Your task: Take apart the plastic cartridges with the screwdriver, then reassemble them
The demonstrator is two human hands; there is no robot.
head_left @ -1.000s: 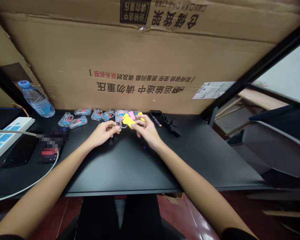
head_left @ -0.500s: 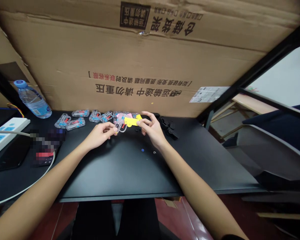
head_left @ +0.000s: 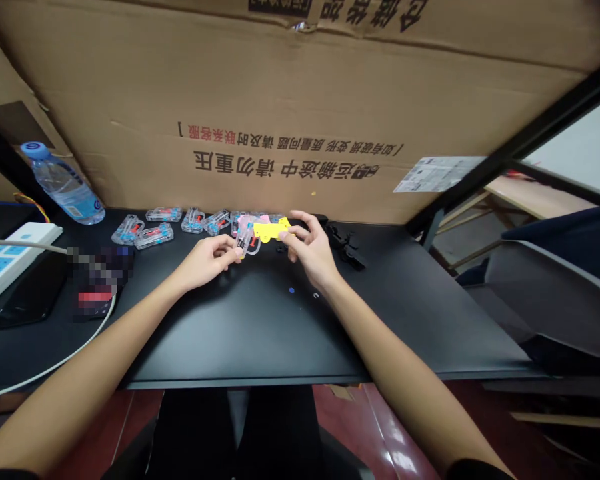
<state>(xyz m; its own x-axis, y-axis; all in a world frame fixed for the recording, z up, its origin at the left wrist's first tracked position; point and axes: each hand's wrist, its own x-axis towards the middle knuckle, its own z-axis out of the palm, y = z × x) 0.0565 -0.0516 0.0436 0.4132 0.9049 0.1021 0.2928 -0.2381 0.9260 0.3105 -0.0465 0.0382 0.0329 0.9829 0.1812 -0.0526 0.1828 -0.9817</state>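
A small clear plastic toy gun (head_left: 243, 238) with a red part is held above the black table, its grip pinched by my left hand (head_left: 207, 262). A flat yellow piece (head_left: 271, 231) lies against the toy gun's front part, and my right hand (head_left: 310, 247) is closed on its right end. Some pink shows just behind the toy gun. Several clear toy pieces with red and blue parts, one a clear toy (head_left: 154, 236), lie in a row left of my hands, along the cardboard.
Black parts (head_left: 347, 247) lie right of my right hand. A blue disc (head_left: 291, 291) and a small ring (head_left: 316, 295) rest on the table (head_left: 240, 340). At left are a water bottle (head_left: 67, 187), a power strip (head_left: 17, 253), a phone and a white cable. Cardboard (head_left: 280, 87) stands behind.
The view has tilted and shifted slightly, so the background sits higher in the picture. Both hands keep their holds on the toy gun and the yellow piece.
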